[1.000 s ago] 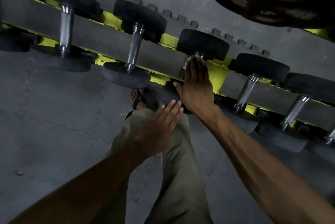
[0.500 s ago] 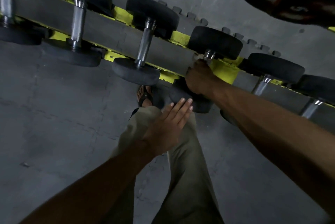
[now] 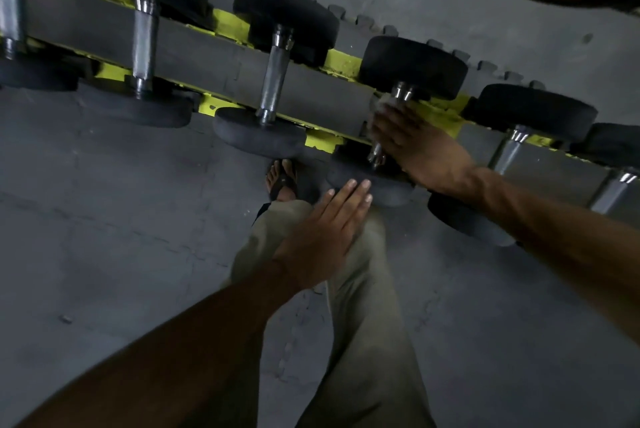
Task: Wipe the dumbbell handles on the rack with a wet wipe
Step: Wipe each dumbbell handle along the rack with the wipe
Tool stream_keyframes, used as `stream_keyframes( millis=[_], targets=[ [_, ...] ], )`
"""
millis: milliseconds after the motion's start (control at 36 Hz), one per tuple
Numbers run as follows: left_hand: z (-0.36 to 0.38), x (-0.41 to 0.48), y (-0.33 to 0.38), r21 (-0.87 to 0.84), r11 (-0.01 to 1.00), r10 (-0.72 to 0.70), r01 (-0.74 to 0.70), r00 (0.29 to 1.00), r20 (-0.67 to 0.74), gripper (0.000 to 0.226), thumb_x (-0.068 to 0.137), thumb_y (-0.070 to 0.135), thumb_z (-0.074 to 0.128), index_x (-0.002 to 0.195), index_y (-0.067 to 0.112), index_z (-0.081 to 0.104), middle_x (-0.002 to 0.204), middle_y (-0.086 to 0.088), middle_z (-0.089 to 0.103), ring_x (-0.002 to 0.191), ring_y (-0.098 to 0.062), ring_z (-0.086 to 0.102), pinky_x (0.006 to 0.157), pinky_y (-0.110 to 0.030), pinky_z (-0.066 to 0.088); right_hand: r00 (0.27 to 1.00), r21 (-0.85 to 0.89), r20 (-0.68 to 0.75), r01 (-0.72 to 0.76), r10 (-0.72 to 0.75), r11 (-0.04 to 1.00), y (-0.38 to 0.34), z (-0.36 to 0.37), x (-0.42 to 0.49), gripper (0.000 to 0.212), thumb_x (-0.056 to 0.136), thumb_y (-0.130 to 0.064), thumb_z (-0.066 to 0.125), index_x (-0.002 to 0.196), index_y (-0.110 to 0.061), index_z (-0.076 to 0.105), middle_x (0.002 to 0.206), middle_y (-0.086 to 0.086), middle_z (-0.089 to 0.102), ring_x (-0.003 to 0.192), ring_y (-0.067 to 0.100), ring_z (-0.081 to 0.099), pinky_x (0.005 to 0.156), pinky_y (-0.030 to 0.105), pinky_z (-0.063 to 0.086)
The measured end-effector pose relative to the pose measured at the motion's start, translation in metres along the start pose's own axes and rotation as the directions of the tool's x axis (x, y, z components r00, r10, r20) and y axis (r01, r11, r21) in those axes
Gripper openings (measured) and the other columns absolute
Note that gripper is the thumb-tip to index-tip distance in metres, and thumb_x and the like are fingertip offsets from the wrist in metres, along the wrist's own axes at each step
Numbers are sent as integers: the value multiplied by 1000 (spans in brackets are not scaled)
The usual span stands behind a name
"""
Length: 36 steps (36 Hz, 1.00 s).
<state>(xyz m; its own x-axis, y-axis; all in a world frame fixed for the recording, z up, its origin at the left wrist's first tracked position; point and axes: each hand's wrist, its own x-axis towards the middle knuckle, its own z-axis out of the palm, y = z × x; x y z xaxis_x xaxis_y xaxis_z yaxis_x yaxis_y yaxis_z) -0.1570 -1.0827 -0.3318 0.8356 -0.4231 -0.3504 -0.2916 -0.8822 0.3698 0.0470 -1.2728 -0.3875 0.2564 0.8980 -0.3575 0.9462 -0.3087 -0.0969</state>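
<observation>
Scanning from the left, we see dumbbells seated across the rack (image 3: 194, 47). Our left hand (image 3: 320, 237) hovers flat over the trouser leg, fingers straight, holding nothing. Our right hand (image 3: 415, 147) wraps the wet wipe (image 3: 382, 105) around the dumbbell handle (image 3: 398, 119), fingers curled.

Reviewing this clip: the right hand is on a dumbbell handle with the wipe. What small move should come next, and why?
Probably slide the right hand and the wet wipe down the handle toward its near end. The wipe shows bunched at the far end by the far head, while bare metal is visible below the fingers, so that stretch looks unwiped. The left hand hovers flat, holding nothing.
</observation>
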Motion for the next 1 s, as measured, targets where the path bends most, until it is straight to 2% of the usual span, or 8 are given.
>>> stream_keyframes(
  millis=[111, 278, 417, 611, 722, 806, 917, 1000],
  targets=[
    [-4, -1, 3, -16, 1000, -12, 12, 999, -35, 65, 98, 15, 21, 160, -3, 31, 169, -24, 24, 156, -39, 26, 124, -52, 33, 990, 23, -40, 134, -133, 991, 8, 1, 2, 54, 102, -12, 19, 151, 0, 39, 157, 22, 39, 148, 38, 32, 121, 50, 28],
    [-8, -1, 2, 13, 1000, -16, 16, 1000, -5, 70, 94, 15, 24, 161, -3, 28, 170, -24, 21, 157, -38, 25, 122, -53, 35, 923, 388, -186, -246, 337, 888, -15, -7, -5, 59, 94, 4, 37, 152, -5, 41, 163, 10, 33, 154, 28, 20, 119, 43, 36],
    [-6, 0, 5, -1, 999, -32, 32, 999, -10, 70, 94, 18, 24, 161, -3, 26, 170, -24, 20, 157, -38, 24, 123, -52, 35, 727, 816, -80, -345, 682, 463, -65, -11, 1, 69, 88, 8, 42, 154, -10, 39, 167, 6, 24, 153, 18, 25, 111, 30, 43],
    [-1, -1, 10, 27, 998, -56, 56, 998, 3, 68, 98, 16, 18, 163, -3, 14, 172, -24, 11, 159, -39, 15, 127, -51, 26, 468, 887, 222, -461, 856, 22, -83, -16, 30, 64, 100, -17, 48, 159, -13, 22, 154, 9, 46, 121, 27, 58, 82, 20, 41],
    [1, -2, 9, 31, 998, -60, 59, 998, 17, 68, 99, 18, 17, 164, -4, 11, 172, -26, 6, 160, -40, 12, 127, -51, 25, 386, 872, 422, -419, 820, -252, -55, -26, 48, 55, 97, -36, 47, 147, -13, 42, 127, 10, 65, 95, 17, 65, 79, 28, 45],
    [3, -1, 8, 27, 997, -68, 68, 998, 18, 69, 99, 17, 25, 164, -3, 9, 172, -25, 4, 160, -40, 9, 128, -51, 23, 244, 822, 565, -252, 788, -511, -30, -40, 66, 38, 95, -27, 55, 115, 5, 61, 78, 2, 60, 68, 15, 52, 66, 31, 38],
    [2, -2, 9, 32, 997, -77, 76, 996, 46, 76, 97, 18, 36, 164, -4, 8, 172, -26, 2, 160, -40, 8, 127, -52, 24, 349, 752, 637, -477, 688, -455, -48, -33, 57, 26, 90, -31, 59, 105, -10, 65, 87, 5, 70, 76, 22, 66, 66, 35, 51],
    [0, 0, 10, 42, 997, -63, 62, 997, 38, 72, 97, 20, 24, 164, -4, 11, 172, -26, 5, 160, -40, 11, 126, -51, 27, 457, 733, 666, -550, 590, -401, -52, -37, 40, 18, 92, -25, 59, 81, -11, 63, 58, -6, 64, 47, 6, 57, 49, 22, 40]
  ],
)
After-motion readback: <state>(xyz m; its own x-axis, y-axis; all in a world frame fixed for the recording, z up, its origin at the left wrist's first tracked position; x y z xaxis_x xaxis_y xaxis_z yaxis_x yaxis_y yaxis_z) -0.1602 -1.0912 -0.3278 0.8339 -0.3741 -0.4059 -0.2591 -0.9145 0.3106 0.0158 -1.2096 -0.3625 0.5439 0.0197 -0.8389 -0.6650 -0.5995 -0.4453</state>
